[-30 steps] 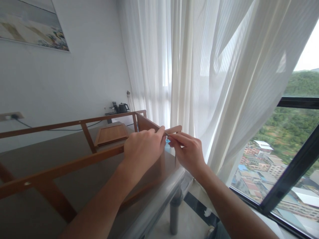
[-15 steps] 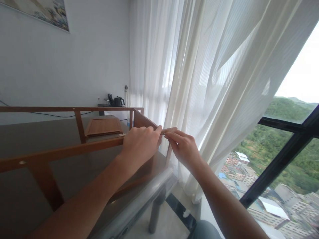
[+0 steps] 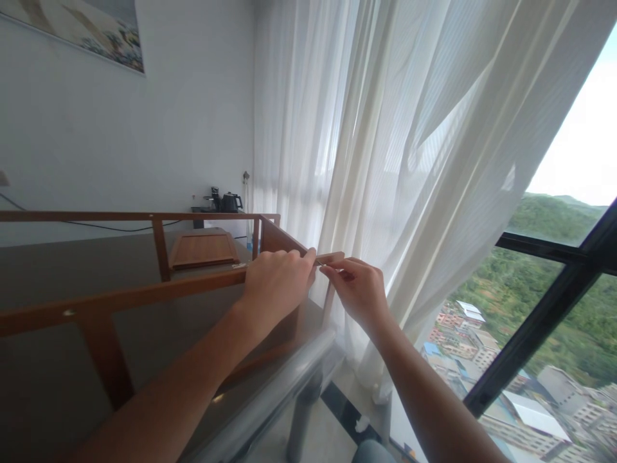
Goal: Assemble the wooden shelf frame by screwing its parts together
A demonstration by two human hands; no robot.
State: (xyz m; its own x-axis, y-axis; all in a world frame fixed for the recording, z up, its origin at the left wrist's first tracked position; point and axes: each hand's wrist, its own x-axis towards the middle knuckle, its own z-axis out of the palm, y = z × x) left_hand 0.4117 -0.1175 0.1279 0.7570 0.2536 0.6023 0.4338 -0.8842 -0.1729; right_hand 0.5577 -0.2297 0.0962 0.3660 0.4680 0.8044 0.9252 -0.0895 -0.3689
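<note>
Directions are read from a dial centred where my two hands meet. My left hand (image 3: 280, 283) is closed over the near right corner of a brown wooden frame (image 3: 159, 294), the forefinger extended toward 2 o'clock along the wood. My right hand (image 3: 359, 286) is set just beside it at 4 o'clock, thumb and forefinger pinched on a small slim piece (image 3: 321, 263) at the frame's short projecting bar (image 3: 332, 257). The piece is too small to identify, and I cannot tell whether it sits in the wood.

The frame rests on the grey tabletop (image 3: 120, 249); its near rail runs from my left hand toward 9 o'clock, with one pale round spot in it. Its solid end panel (image 3: 277, 236) extends toward 10 o'clock. At 9 o'clock a flat wooden panel (image 3: 203, 249) lies beyond the near rail, small pale bits (image 3: 238, 265) just beside it.

Further items: a black kettle (image 3: 232, 202) at 10 o'clock, white curtain (image 3: 357, 161) at 1 o'clock, dark window bars (image 3: 535, 247) at 3 o'clock.
</note>
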